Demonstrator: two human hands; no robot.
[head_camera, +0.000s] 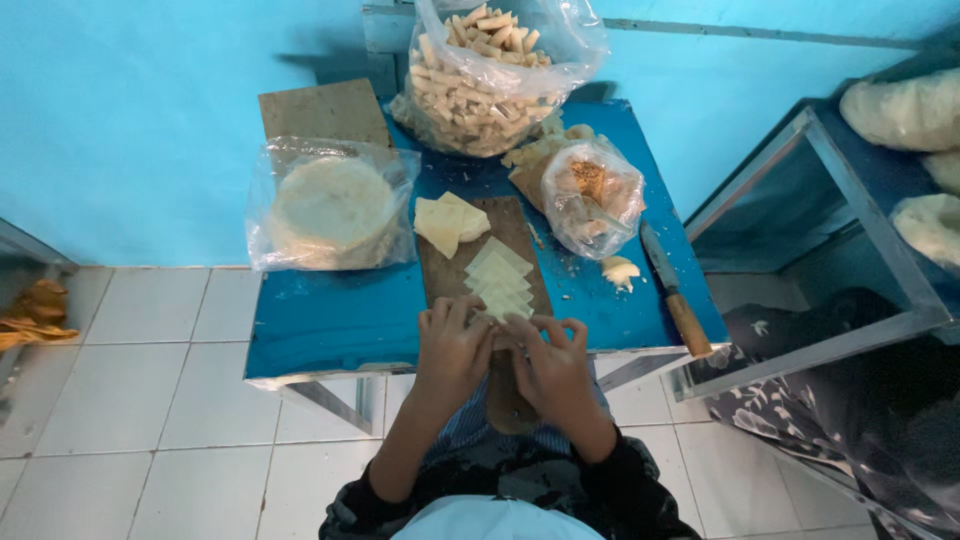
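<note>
Centrally, hands on dough sheets, clear bags behind.

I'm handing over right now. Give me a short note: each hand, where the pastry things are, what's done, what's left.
Left hand and right hand: together at the near end of the brown wooden board, fingers working one pale square wrapper; grip unclear.
On the board: a row of pale square wrappers, loose stack behind.
Blue table: clear bag of round sheets, bag of filling, wooden-handled knife.
Done: big bag of rolled sticks.
Left: the laid-out wrappers.
</note>
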